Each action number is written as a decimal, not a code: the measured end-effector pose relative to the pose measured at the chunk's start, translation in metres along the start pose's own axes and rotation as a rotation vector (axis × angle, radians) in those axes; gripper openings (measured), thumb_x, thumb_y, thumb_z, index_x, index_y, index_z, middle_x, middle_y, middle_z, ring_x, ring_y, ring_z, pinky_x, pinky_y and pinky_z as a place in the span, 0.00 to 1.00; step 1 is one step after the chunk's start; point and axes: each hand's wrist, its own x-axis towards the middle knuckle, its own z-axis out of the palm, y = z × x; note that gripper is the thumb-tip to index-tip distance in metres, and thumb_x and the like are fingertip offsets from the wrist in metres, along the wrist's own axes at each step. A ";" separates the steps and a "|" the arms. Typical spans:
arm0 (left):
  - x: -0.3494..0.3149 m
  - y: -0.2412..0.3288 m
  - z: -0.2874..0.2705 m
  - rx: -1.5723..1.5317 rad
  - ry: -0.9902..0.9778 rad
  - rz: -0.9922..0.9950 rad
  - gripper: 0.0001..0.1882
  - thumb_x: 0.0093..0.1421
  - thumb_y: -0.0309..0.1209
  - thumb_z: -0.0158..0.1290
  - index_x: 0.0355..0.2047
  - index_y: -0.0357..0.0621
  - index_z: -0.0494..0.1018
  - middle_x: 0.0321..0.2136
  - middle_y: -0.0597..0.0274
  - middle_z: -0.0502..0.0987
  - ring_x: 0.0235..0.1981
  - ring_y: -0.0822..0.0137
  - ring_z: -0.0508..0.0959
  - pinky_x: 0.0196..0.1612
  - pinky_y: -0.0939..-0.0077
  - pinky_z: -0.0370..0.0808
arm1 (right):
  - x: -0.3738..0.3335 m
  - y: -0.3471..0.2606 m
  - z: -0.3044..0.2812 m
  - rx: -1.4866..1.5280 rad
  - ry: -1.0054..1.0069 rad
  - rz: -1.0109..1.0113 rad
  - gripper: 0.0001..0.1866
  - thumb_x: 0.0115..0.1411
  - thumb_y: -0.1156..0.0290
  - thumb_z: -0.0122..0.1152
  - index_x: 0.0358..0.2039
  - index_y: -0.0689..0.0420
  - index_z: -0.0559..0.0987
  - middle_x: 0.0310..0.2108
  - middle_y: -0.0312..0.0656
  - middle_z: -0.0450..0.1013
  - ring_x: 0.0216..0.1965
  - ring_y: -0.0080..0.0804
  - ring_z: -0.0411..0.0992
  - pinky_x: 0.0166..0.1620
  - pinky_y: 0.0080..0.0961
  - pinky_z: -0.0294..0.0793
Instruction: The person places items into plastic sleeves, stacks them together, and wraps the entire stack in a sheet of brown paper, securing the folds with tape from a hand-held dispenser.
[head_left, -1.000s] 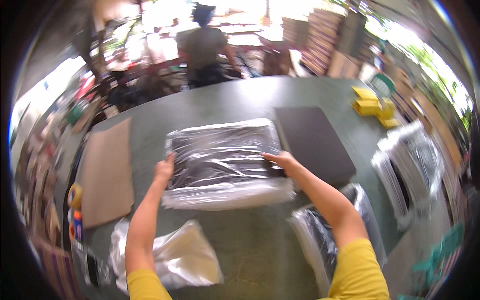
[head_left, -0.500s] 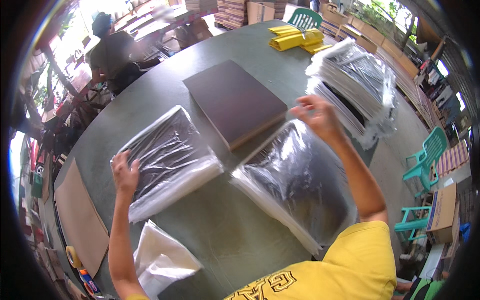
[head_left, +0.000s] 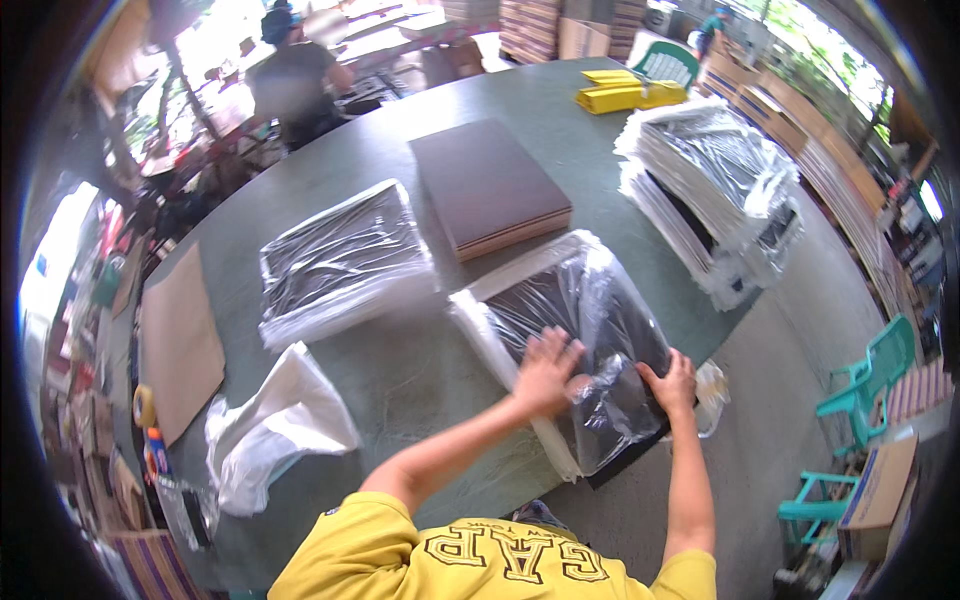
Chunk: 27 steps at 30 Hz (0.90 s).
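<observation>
A plastic-wrapped dark board (head_left: 610, 310) lies at the near right of the green table, its clear film wrinkled and shining. My left hand (head_left: 548, 372) rests on the film with its fingers spread. At the right edge of this board, my right hand (head_left: 672, 385) grips the side, thumb on top; its other fingertips are partly hidden. A dark strip of bare board (head_left: 627, 463) sticks out from the near end of the wrapping. To the left lies a stack of dark boards in clear plastic (head_left: 350, 260). Farther back is a stack of bare brown boards (head_left: 492, 185).
On the green table (head_left: 400, 390), a crumpled white sheet (head_left: 280, 430), brown cardboard (head_left: 183, 340) and a tape roll (head_left: 145, 407) lie at left. A pile of wrapped boards (head_left: 710, 180) and yellow folded pieces (head_left: 630, 93) stand far right. Green chairs (head_left: 872, 375) are beyond; a person (head_left: 295, 85) sits far left.
My left hand has left the left wrapped stack and come down on the right one. My right hand has dropped from the air to that board's right edge. The view has shifted.
</observation>
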 end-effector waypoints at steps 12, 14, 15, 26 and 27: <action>-0.138 0.034 0.002 -0.493 0.379 -0.442 0.39 0.56 0.47 0.49 0.60 0.37 0.49 0.56 0.32 0.51 0.57 0.39 0.54 0.59 0.54 0.51 | -0.038 0.000 -0.005 0.110 -0.163 0.131 0.49 0.37 0.29 0.57 0.37 0.69 0.69 0.35 0.63 0.71 0.41 0.57 0.70 0.44 0.44 0.68; -0.133 0.027 -0.019 -0.385 0.292 -0.584 0.43 0.55 0.49 0.50 0.60 0.34 0.45 0.53 0.33 0.57 0.55 0.41 0.57 0.56 0.54 0.55 | -0.066 -0.010 -0.001 0.139 -0.303 0.198 0.48 0.38 0.30 0.57 0.39 0.69 0.71 0.38 0.64 0.70 0.44 0.57 0.69 0.46 0.41 0.68; -0.131 0.017 -0.032 -0.401 0.257 -0.660 0.44 0.53 0.49 0.52 0.60 0.34 0.47 0.50 0.34 0.61 0.52 0.42 0.60 0.55 0.55 0.57 | -0.082 -0.015 0.001 0.158 -0.328 0.209 0.49 0.38 0.29 0.56 0.39 0.70 0.71 0.39 0.65 0.69 0.45 0.56 0.68 0.46 0.40 0.68; -0.116 -0.003 -0.064 -1.406 -0.034 -0.915 0.22 0.45 0.43 0.63 0.31 0.36 0.74 0.22 0.65 0.74 0.22 0.72 0.73 0.27 0.75 0.70 | -0.128 0.009 0.039 0.911 -0.240 0.566 0.42 0.33 0.47 0.74 0.41 0.69 0.73 0.37 0.44 0.72 0.37 0.32 0.70 0.42 0.28 0.69; -0.126 -0.003 -0.079 -1.289 0.007 -0.903 0.21 0.45 0.41 0.64 0.32 0.36 0.74 0.23 0.63 0.75 0.24 0.72 0.74 0.28 0.76 0.71 | -0.136 -0.018 0.021 0.900 -0.267 0.512 0.41 0.34 0.47 0.73 0.40 0.69 0.73 0.37 0.45 0.73 0.36 0.31 0.70 0.41 0.28 0.69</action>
